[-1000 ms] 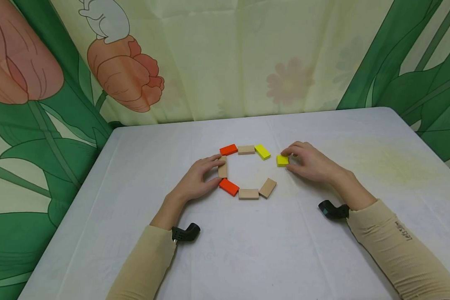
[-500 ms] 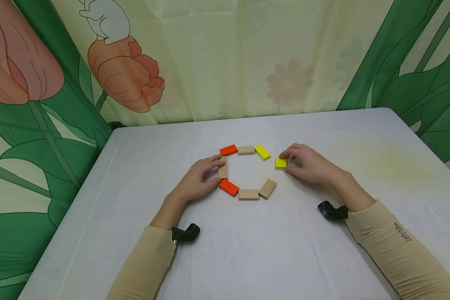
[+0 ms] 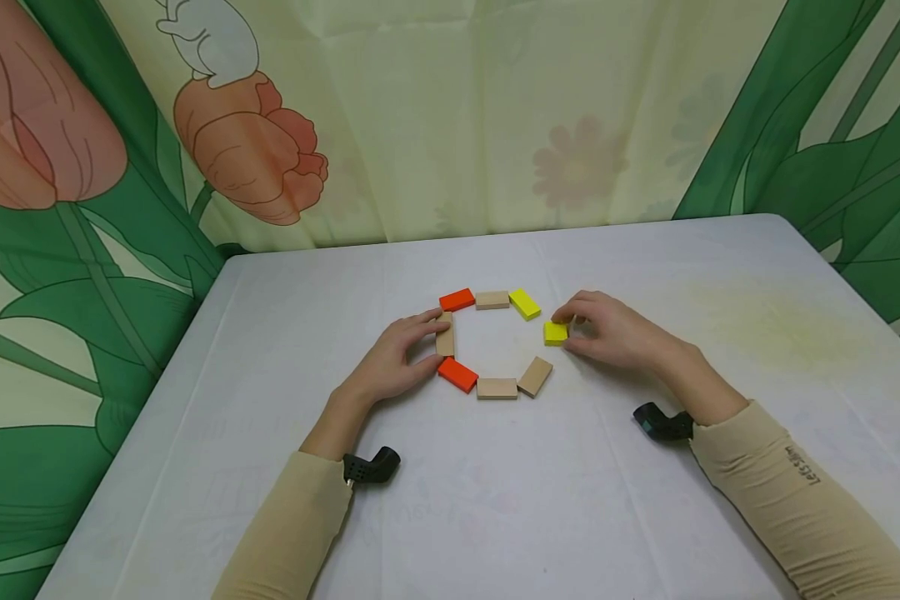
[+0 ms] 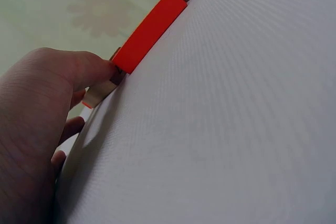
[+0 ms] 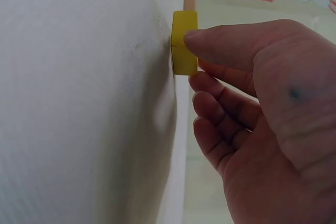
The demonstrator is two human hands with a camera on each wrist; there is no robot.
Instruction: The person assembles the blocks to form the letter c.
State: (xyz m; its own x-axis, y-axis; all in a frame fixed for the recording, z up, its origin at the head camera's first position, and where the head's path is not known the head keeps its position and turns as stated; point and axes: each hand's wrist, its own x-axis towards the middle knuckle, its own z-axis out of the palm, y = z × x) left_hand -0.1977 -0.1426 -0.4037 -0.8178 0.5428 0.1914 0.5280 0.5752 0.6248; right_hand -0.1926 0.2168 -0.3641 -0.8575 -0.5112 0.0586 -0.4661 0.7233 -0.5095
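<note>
Small rectangular blocks lie on the white table in a rough ring. On its left side my left hand (image 3: pixel 399 358) holds a plain wooden block (image 3: pixel 446 337), thumb at the near end and fingers at the far end. A red block (image 3: pixel 458 375) lies against that near end, right by the thumb; another red block (image 3: pixel 457 300) is at the far end. At the ring's right side my right hand (image 3: pixel 615 331) pinches a yellow block (image 3: pixel 555 334) between thumb and fingers. The right wrist view shows the thumb pressed on this yellow block (image 5: pixel 184 51).
A second yellow block (image 3: pixel 525 304) lies slanted at the far right of the ring, beside a plain block (image 3: pixel 492 300). Two plain blocks, one straight (image 3: pixel 497 388) and one slanted (image 3: pixel 536 377), form the near side. A printed curtain (image 3: pixel 450 125) hangs behind the table (image 3: pixel 450 517).
My right hand has moved the pinched yellow block a little to the left and nearer, toward the ring's right-hand gap. The left hand and the other blocks have stayed in place.
</note>
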